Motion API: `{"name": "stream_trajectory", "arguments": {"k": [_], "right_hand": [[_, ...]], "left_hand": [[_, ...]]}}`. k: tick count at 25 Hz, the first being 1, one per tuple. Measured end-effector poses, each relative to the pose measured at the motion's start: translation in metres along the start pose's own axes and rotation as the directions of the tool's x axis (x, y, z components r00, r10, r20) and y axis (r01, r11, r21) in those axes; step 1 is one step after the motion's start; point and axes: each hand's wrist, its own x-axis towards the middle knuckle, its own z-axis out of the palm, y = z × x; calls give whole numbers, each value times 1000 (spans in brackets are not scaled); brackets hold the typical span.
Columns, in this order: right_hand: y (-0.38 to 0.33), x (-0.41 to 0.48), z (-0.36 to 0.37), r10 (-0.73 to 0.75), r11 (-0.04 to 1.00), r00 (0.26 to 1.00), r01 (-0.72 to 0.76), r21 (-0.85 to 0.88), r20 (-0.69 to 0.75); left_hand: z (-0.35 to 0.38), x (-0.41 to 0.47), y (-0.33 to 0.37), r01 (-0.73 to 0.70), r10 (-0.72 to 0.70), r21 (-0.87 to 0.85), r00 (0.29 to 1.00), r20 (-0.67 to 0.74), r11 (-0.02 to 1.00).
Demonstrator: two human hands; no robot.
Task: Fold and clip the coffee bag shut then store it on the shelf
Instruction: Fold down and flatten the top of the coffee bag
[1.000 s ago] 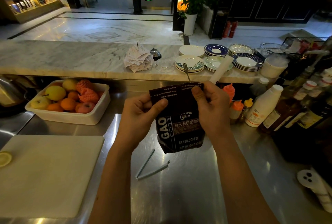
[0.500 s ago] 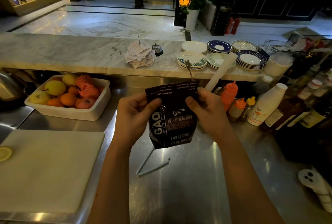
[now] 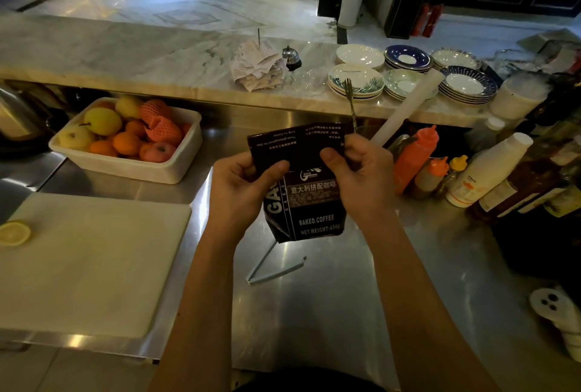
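A: Biggest first? Steel tabletop [image 3: 330, 313], with a marble ledge [image 3: 125, 58] running behind it. White cutting board [image 3: 88, 262] lay at the left, a lemon slice [image 3: 14, 233] on its left edge.

B: Then the white tub [image 3: 163, 170] of fruit at back left, apples and oranges, two in orange foam nets. Plate stacks [image 3: 465, 85] sat on the ledge, plus a spike of receipts [image 3: 257, 66] and a small bell [image 3: 290, 57].

A: Task thing?

B: Coffee bag [image 3: 311, 203], dark, was held upright above the tabletop, centre frame. Top flap was folded toward the camera, so its print read upside down, too small to read. Front read "BAKED.COFFEE" and "NET.WEIGHT:454", the end cut off. Side showed "GA", the rest hidden. A line of Chinese characters sat above.

A: Hands?

B: Left hand [image 3: 242, 193] pinched the flap's left edge, thumb on front. Right hand [image 3: 361, 178] pinched the right edge likewise.

A: Clip?

B: Pale clip [image 3: 273, 269] lay open in a V on the tabletop, just below the bag, untouched. Orange squeeze bottle [image 3: 415, 156] and white bottle [image 3: 490, 171] stood at right, labels unreadable.
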Motion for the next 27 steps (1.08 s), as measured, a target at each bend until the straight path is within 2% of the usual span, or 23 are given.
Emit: {"name": "stream_trajectory", "arguments": {"k": [5, 8, 12, 15, 18, 20, 22, 27], "right_hand": [[17, -5, 28, 81, 995, 990, -87, 43, 115], [28, -9, 49, 140, 985, 965, -158, 66, 223], [47, -18, 79, 292, 953, 911, -301, -13, 290], [78, -36, 98, 511, 855, 810, -513, -73, 287], [114, -62, 124, 751, 649, 619, -755, -88, 228], [135, -81, 137, 802, 597, 577, -757, -264, 158], [147, -96, 152, 820, 547, 558, -698, -462, 129], [155, -119, 181, 828, 424, 544, -448, -787, 137]], "left_hand": [[-30, 1, -22, 16, -7, 162, 998, -55, 987], [-51, -7, -45, 90, -73, 134, 990, -125, 987], [-80, -22, -74, 188, -159, 135, 967, -197, 973], [-100, -34, -95, 251, -215, 134, 948, -236, 959], [-123, -45, -117, 330, -293, 106, 918, -267, 938], [-136, -52, -128, 357, -320, 96, 906, -276, 929], [-150, -56, -136, 373, -336, 95, 901, -274, 923], [-168, -63, -142, 404, -369, 87, 889, -270, 911]]}}
